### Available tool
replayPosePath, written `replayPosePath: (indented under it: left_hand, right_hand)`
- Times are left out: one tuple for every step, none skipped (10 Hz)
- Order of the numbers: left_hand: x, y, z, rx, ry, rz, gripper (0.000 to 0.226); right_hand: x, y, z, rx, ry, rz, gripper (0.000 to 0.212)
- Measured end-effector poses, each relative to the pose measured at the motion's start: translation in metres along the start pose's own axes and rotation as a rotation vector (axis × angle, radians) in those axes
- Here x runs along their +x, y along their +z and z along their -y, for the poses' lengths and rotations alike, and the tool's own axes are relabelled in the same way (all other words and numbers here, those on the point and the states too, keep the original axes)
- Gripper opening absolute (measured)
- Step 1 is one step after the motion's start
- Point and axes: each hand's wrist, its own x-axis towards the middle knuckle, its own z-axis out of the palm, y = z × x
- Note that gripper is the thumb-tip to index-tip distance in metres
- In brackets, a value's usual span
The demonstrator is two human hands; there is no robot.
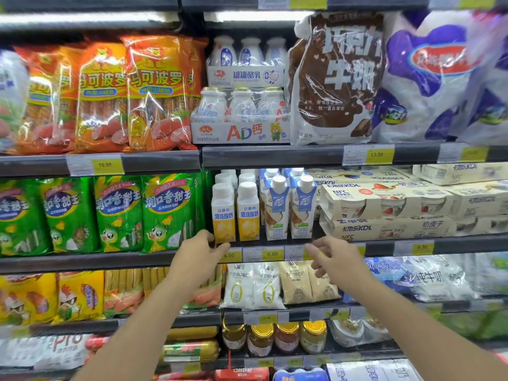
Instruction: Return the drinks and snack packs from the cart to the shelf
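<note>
You face a store shelf [275,156] of dark metal tiers, each front edge carrying white-and-yellow price tags [272,254]. Top tier: glossy orange sausage packs [154,92], shrink-wrapped trays of small white bottles [242,114], a brown milk bag [335,78]. Middle tier: shiny green corn-sausage packs [167,213], two rows of yellow-labelled cartons [223,213] with white caps, two rows of blue-and-white gabled cartons [277,210], and stacked cream cardboard yogurt packs [384,204]. Lower tiers hold soft pouches [253,284] and gold-lidded glass jars [259,339].

Your left hand [198,251] rests at the shelf edge, fingers loosely curled, fingertips at the base of the front yellow-labelled carton, which stands upright on the shelf. Your right hand [335,257] hovers before the tags below the blue-and-white cartons, fingers spread and relaxed, holding nothing.
</note>
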Motion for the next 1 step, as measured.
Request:
replayPosePath:
  left_hand:
    - [-0.0201, -0.0234, -0.0023, 0.167, 0.048, 0.099, 0.057]
  right_hand:
    - [-0.0135, -0.0179, 0.0175, -0.135, -0.095, 0.055, 0.043]
